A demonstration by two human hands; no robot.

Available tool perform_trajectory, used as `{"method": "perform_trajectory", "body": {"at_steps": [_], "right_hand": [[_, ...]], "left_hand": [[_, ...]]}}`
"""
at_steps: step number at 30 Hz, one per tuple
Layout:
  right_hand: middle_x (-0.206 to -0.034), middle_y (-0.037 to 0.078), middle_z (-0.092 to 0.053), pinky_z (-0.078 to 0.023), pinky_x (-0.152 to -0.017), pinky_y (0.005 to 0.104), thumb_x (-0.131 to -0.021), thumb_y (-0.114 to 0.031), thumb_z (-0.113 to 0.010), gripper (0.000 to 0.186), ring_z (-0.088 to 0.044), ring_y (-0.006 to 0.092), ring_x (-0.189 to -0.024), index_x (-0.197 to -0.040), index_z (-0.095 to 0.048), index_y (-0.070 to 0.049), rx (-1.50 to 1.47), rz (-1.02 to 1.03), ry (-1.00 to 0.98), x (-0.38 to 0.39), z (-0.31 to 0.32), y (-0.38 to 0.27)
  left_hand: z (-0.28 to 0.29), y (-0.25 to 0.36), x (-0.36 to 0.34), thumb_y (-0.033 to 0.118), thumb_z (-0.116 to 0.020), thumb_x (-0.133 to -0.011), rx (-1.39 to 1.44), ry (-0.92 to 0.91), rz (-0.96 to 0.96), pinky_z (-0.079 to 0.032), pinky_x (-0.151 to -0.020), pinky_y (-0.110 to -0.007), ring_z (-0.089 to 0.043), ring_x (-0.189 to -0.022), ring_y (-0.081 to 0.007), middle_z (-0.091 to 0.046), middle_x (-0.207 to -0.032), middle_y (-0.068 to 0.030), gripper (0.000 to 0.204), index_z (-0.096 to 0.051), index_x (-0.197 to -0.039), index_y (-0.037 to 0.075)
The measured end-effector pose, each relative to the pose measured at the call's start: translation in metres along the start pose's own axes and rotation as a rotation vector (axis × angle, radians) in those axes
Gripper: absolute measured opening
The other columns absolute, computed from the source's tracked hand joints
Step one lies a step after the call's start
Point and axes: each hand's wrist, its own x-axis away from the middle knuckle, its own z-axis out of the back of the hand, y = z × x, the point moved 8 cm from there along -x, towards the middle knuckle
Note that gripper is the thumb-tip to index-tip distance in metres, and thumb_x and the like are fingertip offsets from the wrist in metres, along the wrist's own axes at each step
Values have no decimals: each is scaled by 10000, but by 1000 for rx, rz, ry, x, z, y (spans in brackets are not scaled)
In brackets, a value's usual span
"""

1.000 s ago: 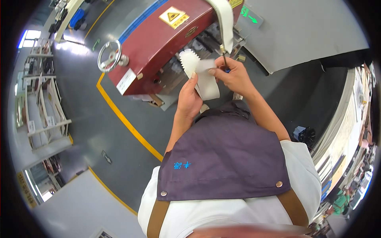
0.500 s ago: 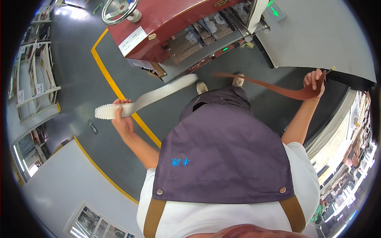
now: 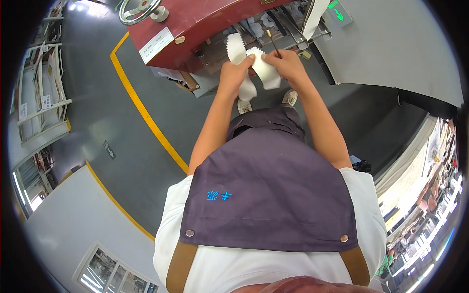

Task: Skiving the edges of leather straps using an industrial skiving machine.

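One toothed strip [image 3: 235,47] pinched in our left hand [image 3: 234,76]; one white band [image 3: 268,74] in our right hand [image 3: 289,66], thin rod [image 3: 273,42] projecting beyond.

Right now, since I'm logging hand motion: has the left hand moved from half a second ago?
Yes: the left hand moved right, away from the yellow floor line, toward the red machine.

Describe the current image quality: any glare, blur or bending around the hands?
Head view: left hand, right hand and the pale strips look fairly sharp, the strips bright with little surface detail; head view, upper left: glare whitens part of the floor; head view, toward the edges: fisheye distortion bows the yellow line, and the corners go black.
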Motion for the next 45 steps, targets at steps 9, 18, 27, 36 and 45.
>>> {"method": "perform_trajectory", "body": {"at_steps": [9, 18, 27, 36, 45], "right_hand": [[-620, -81, -441, -260, -445, 217, -837, -356, -660, 281, -347, 26, -505, -845, -639, -76, 31, -94, -247, -2, 0, 33], [-705, 16, -622, -365, -454, 252, -810, -225, -632, 233, -536, 91, -522, -877, -651, -3, -85, -266, -138, -27, 1, 33], [-676, 206, -625, -493, -638, 413, -795, -400, -607, 394, -633, 351, -660, -760, -679, -14, 615, 225, 161, -56, -3, -1], [-675, 204, -624, -493, -639, 412, -758, -495, -612, 489, -632, 376, -694, -744, -673, -10, 428, 123, 138, -47, 1, 20], [-713, 218, -631, -498, -668, 432, -778, -485, -611, 475, -635, 385, -725, -733, -681, -17, 553, 157, 260, -46, -7, 6]], "left_hand": [[-2, -23, -27, 206, -711, -779, 261, 136, 91, -483, -592, -326, -615, -695, -173, -649, -830, -88, 267, -648, -911, -17], [0, -22, -29, 215, -682, -788, 176, 119, 169, -480, -539, -284, -633, -605, -176, -645, -753, -88, 257, -648, -860, -29], [1, -15, -22, 225, -688, -783, 42, 132, 126, -471, -508, -275, -633, -572, -157, -652, -714, -83, 251, -666, -822, -22], [13, -18, -34, 328, -664, -759, -329, 248, -17, -497, -568, -285, -654, -555, -155, -651, -593, -78, 340, -686, -714, -9], [15, -13, -35, 427, -630, -756, -529, 226, 1, -505, -621, -313, -656, -567, -185, -647, -556, -48, 366, -715, -706, 75]]}}
